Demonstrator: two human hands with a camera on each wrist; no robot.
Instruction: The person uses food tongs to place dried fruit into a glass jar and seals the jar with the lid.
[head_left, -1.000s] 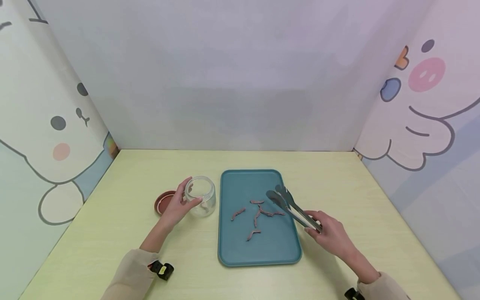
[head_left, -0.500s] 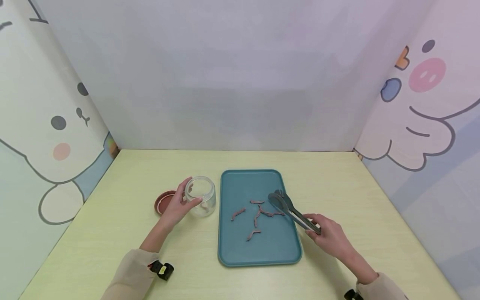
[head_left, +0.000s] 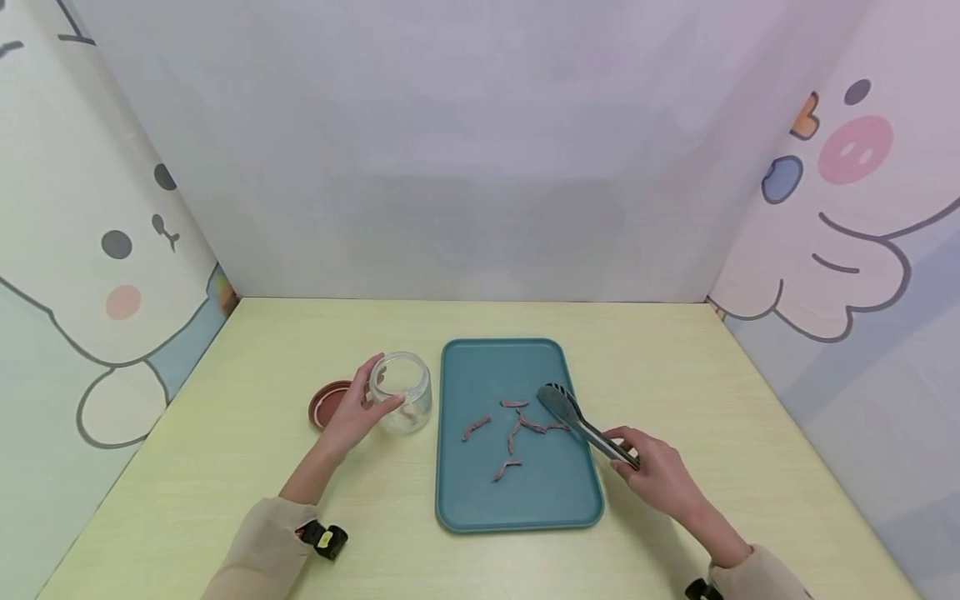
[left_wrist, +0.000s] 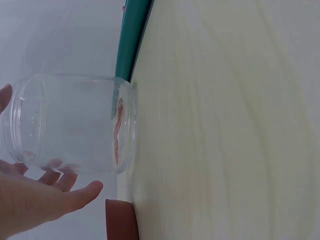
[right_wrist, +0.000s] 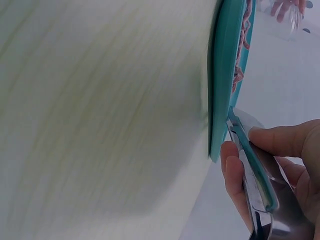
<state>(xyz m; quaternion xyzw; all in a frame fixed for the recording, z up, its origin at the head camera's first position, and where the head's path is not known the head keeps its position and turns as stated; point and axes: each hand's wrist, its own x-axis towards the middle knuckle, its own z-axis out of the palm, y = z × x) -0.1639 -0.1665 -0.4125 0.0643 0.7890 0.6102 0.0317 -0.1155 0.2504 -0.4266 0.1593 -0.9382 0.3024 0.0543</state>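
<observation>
My left hand [head_left: 358, 418] holds a clear glass jar [head_left: 417, 404], thumb and fingers spread around its upper part. Inside it, on the bottom, lies one reddish strip [left_wrist: 118, 135], seen in the left wrist view. Metal tongs with dark tips [head_left: 576, 421] are gripped in my right hand [head_left: 663, 473], thumb on one arm and fingers on the other. Their tips are pressed nearly together over the right side of a teal tray [head_left: 517, 510]. Several thin, wrinkled, meat-like reddish strips [head_left: 476, 427] are scattered on the tray, the rightmost one ending close to the tongs.
A round reddish-brown lid [head_left: 326, 407] rests on the pale wooden table [head_left: 390, 533] left of the jar, partly hidden by the left hand. Bare tabletop lies in front of the tray. A white wall [head_left: 480, 208] rises behind, with cartoon-printed panels at both sides.
The tongs' tips have come together from spread apart and sit slightly lower over the tray. The left hand, jar and strips have stayed where they were.
</observation>
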